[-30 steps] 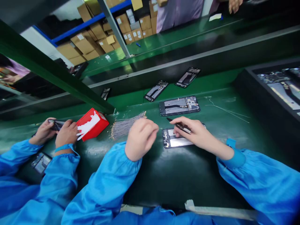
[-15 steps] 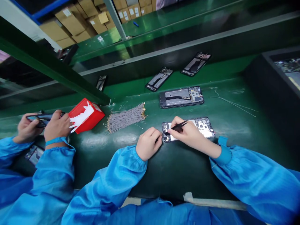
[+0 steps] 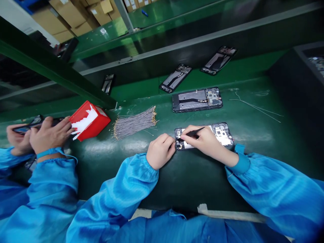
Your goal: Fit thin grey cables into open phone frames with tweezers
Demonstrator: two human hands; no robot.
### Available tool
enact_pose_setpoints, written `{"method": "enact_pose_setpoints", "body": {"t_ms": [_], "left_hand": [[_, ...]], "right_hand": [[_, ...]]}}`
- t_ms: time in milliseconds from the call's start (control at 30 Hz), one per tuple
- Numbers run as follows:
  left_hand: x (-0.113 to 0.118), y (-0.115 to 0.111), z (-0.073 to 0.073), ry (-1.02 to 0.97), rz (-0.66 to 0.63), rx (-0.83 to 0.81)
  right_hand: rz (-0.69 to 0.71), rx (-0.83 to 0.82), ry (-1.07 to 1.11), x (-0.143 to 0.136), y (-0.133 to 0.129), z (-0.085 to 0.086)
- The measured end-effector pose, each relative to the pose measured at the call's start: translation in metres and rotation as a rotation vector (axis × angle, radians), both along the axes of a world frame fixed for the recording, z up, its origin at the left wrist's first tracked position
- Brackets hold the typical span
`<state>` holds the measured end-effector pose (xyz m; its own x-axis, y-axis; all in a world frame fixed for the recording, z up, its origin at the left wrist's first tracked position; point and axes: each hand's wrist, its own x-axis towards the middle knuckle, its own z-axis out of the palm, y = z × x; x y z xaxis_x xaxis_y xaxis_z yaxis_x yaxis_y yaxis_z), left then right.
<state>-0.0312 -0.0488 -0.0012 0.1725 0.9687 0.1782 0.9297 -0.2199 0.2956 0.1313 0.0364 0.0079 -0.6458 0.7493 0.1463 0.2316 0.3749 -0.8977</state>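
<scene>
Opened smartphone (image 3: 223,133) lies flat on the tabletop (image 3: 182,185), probably light, stiff and fragile inside, best held by its long edges. At its left end, the left hand (image 3: 160,151) is curled, its grip's contents hidden; the right hand's grip (image 3: 202,139) holds black tweezers (image 3: 194,132). Farther lies a second handset (image 3: 193,101).

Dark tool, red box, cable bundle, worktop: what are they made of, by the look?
Dark tool: plastic or coated metal, unclear; fairly matte black.
Red box: probably plastic; smooth, evenly coloured walls.
Cable bundle: thin grey strands, likely plastic-jacketed; gold-coloured ends suggest plated metal.
Worktop: perhaps rubber or vinyl; green with soft, blurred highlights.
</scene>
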Motion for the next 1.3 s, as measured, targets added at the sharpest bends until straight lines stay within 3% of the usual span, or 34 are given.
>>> {"method": "enact_pose_setpoints", "body": {"t_ms": [967, 1133, 1300], "left_hand": [[0.0001, -0.0005, 0.0008, 0.042, -0.016, -0.002], [0.0007, -0.0004, 0.0033, 0.051, -0.017, -0.02], [0.0003, 0.0003, 0.0059, 0.059, -0.02, -0.044]], "right_hand": [[0.023, -0.006, 0.012, 0.0009, -0.0002, 0.0006], [0.104, 0.174, 0.025, 0.003, -0.0049, 0.0002], [0.212, 0.399, -0.121, 0.0039, -0.0075, 0.0025]]}}
